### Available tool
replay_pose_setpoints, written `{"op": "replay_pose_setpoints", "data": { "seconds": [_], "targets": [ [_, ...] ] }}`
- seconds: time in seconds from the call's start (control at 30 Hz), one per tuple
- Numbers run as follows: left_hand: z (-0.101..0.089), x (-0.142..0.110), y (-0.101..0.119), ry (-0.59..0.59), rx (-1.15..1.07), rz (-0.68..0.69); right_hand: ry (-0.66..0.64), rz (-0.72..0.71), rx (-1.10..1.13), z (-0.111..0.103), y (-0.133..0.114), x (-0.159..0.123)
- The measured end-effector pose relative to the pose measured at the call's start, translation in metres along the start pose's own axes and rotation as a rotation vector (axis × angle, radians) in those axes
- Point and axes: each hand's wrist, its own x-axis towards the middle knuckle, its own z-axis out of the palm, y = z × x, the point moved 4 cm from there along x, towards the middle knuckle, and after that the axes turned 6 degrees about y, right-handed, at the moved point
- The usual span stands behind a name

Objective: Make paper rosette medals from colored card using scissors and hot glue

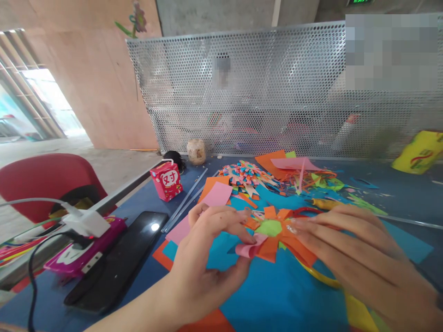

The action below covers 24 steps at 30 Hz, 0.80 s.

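Left hand pinches a pink strip at the paper flower's edge; right hand touches opposite, grip unclear.

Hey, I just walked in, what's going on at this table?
Someone is handling a paper flower with a green centre and orange petals, above blue paper. The left hand pinches a curled pink strip at the flower's near edge, while the right hand has its fingers on the orange petals at the other side. Beyond them lies a multicoloured pile of cut paper; a black phone lies to the left.
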Motion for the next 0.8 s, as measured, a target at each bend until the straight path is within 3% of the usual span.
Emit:
{"op": "replay_pose_setpoints", "data": {
  "seconds": [0.33,0.47,0.6,0.8],
  "targets": [
    [0.0,0.003,0.003,0.023,-0.025,-0.012,0.045,0.043,-0.008,-0.002,-0.004,0.0],
    [-0.001,-0.002,0.001,-0.036,-0.061,-0.029,0.031,0.065,0.004,-0.004,-0.005,0.001],
    [-0.001,-0.003,0.0,-0.097,-0.103,-0.035,-0.001,0.04,0.001,-0.003,-0.003,0.001],
    [-0.001,-0.002,0.0,-0.098,-0.117,-0.079,0.077,-0.029,-0.076,-0.007,-0.004,0.015]
  ]
}}
